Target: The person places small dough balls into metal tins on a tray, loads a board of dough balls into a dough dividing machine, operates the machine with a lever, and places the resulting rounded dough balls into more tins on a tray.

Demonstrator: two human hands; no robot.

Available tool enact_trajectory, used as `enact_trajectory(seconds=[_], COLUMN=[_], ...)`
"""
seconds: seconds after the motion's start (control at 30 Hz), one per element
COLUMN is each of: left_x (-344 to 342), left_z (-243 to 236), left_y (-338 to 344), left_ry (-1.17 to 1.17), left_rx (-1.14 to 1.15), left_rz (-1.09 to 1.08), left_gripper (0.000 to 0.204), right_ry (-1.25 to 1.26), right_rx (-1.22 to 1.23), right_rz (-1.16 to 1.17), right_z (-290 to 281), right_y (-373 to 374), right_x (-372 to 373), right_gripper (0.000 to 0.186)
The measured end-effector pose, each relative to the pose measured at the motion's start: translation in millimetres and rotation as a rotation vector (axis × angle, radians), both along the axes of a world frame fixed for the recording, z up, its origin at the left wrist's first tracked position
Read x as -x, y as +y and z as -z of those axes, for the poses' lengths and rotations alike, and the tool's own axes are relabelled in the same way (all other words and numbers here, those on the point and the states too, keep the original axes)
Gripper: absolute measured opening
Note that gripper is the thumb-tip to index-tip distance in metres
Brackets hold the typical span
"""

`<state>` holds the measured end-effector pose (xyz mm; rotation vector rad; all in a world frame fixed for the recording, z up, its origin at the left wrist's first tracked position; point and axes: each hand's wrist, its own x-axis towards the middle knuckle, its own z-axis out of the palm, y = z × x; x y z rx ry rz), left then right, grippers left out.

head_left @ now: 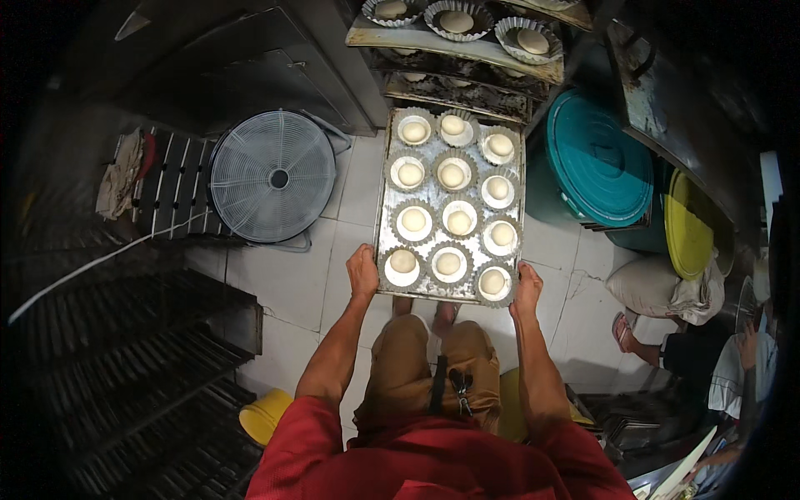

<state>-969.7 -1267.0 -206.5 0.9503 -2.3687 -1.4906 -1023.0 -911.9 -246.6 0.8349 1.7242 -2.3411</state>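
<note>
A metal baking tray [431, 192] stretches out in front of me, level, its far end at the rack's lower shelves. On it stand rows of fluted baking tins, each with a pale ball of dough [451, 175] in its middle. My left hand [362, 271] grips the tray's near left corner, fingers wrapped round the edge. At the near right corner my right hand [527, 289] is closed on the edge in the same way. The undersides of both grips are hidden.
Ahead, a rack shelf [467, 52] carries more filled tins. A round fan [275, 175] stands left, with dark slatted racks [142, 358] nearer. Right are a teal lidded bin [596, 158], a yellow lid [690, 225], a sack [646, 287] and another person's foot [625, 333].
</note>
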Motion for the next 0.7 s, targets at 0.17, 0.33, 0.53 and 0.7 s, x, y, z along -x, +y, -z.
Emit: enact_trajectory(seconds=[0.17, 0.33, 0.53, 0.7], left_x=[65, 105, 126, 164], left_z=[32, 65, 54, 77], left_y=[-21, -45, -49, -13], left_ry=[0.001, -0.069, -0.027, 0.157], left_rx=[-0.011, -0.094, -1.286, -1.613], left_rz=[0.039, 0.024, -0.287, -0.408], left_gripper=[0.033, 0.034, 0.038, 0.038], right_ry=[0.0, -0.071, -0.127, -0.12], right_rx=[0.028, 0.003, 0.008, -0.025], right_rz=[0.036, 0.041, 0.066, 0.028], right_z=[32, 38, 45, 51], right_y=[-10, -32, -42, -65], right_x=[59, 95, 169, 253], right_gripper=[0.016, 0.016, 0.015, 0.024])
